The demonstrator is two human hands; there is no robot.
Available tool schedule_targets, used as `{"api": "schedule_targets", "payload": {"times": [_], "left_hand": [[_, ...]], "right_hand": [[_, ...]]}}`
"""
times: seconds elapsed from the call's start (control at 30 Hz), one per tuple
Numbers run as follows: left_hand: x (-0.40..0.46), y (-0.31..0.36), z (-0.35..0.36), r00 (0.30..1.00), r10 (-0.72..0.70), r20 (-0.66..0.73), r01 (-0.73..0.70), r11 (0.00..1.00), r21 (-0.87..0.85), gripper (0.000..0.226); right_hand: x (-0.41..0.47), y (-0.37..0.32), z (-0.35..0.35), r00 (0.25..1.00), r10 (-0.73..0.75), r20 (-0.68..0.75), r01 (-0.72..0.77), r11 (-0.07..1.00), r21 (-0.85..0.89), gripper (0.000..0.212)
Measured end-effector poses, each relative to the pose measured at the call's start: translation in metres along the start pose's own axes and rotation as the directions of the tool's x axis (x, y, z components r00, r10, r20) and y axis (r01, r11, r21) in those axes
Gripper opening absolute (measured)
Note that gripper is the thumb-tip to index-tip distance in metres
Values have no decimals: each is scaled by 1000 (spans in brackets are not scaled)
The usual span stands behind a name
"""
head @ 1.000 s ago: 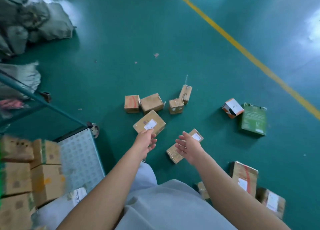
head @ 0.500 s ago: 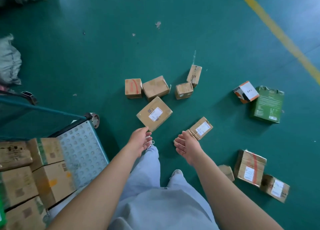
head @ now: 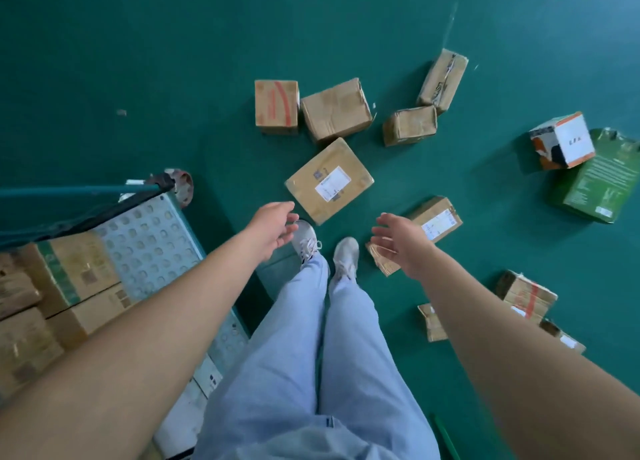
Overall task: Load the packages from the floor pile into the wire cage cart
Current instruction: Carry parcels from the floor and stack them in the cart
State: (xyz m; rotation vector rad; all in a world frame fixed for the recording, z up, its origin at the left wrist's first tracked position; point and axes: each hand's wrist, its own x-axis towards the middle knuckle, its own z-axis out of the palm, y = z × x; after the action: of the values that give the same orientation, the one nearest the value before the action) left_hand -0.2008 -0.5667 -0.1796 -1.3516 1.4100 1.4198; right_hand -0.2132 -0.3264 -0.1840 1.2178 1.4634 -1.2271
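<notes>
head view, looking straight down: two bare arms are stretched out over a green floor (head: 173, 79) strewn with cardboard packages. the left hand (head: 273, 229) is held with relaxed, lightly bent fingers and nothing in it, just short of a brown labelled box (head: 329, 181) lying flat by the feet. the right hand (head: 403, 245) is spread open, also empty, above a long labelled carton (head: 440, 217) that is partly hidden by it. farther out, four plain brown boxes are grouped, one with a red stripe (head: 276, 106). to the right, a white and orange carton (head: 562, 141) is seen touching a green package (head: 602, 182). more parcels lie beside the right forearm. at left, the wire cage cart (head: 152, 238) is seen with its perforated deck and stacked boxes (head: 69, 279) already aboard. pale blue trousers and white shoes (head: 344, 255) are seen between the arms.
</notes>
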Motion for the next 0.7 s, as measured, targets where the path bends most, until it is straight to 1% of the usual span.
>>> {"api": "schedule_targets", "payload": {"times": [0.17, 0.23, 0.3, 0.37, 0.5, 0.57, 0.67, 0.7], "left_hand": [[82, -10, 9, 995, -94, 14, 95, 995, -33, 9], [115, -23, 19, 991, -135, 24, 136, 990, -44, 9], [154, -39, 31, 982, -185, 36, 186, 981, -44, 10], [197, -53, 43, 975, -222, 23, 223, 973, -59, 12], [283, -77, 64, 954, -299, -12, 296, 950, -99, 15], [322, -85, 72, 944, -329, -28, 323, 938, -127, 16], [381, -96, 86, 937, -347, -44, 338, 931, -139, 9], [403, -100, 92, 934, -352, -53, 342, 930, -137, 11]], "right_hand": [[82, -16, 14, 999, 33, -12, -34, 991, -128, 16], [121, -20, 20, 999, 31, -20, -34, 981, -190, 16], [166, -21, 29, 999, 47, -20, -51, 960, -274, 21], [215, -27, 43, 1000, 28, -12, -30, 923, -384, 24], [311, -39, 67, 1000, -25, -2, 19, 821, -570, 21], [355, -43, 72, 998, -66, -15, 41, 772, -635, 19], [411, -44, 74, 991, -130, -20, 81, 721, -688, 31], [432, -43, 73, 989, -144, -18, 90, 707, -701, 36]]}}
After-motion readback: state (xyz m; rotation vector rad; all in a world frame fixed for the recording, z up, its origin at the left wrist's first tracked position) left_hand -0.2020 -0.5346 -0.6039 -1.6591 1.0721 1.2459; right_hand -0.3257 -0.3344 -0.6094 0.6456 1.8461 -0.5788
